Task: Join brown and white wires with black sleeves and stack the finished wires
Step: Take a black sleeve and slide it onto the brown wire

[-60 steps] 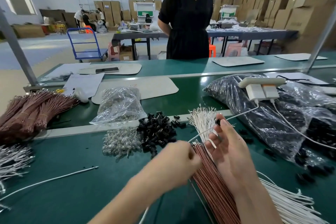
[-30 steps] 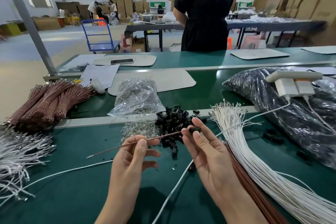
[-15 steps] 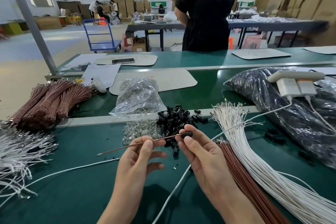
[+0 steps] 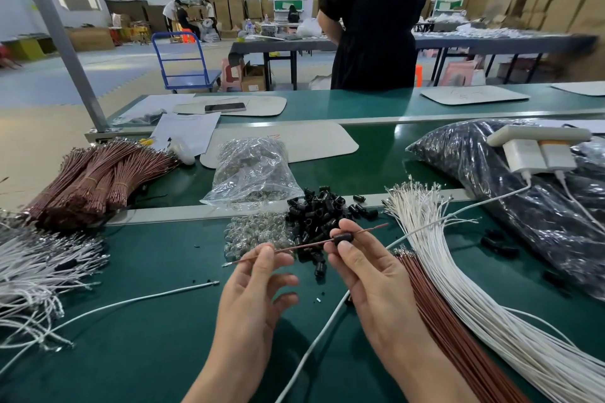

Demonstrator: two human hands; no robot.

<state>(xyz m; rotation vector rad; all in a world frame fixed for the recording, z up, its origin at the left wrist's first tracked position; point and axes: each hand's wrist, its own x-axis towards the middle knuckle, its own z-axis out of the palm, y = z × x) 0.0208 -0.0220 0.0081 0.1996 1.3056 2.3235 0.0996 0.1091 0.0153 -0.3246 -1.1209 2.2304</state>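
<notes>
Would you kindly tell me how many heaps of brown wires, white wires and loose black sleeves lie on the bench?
Brown wire heaps: 2
White wire heaps: 2
Loose black sleeve pile: 1
Total: 5

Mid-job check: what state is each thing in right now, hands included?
brown wire: held in the air, threaded through the black sleeve, end sticking out beyond it
black sleeve: on the brown wire, pinched
left hand: pinches the brown wire
right hand: pinches the black sleeve
loose white wire: lying alone, no sleeve
phone: flat, screen dark
</notes>
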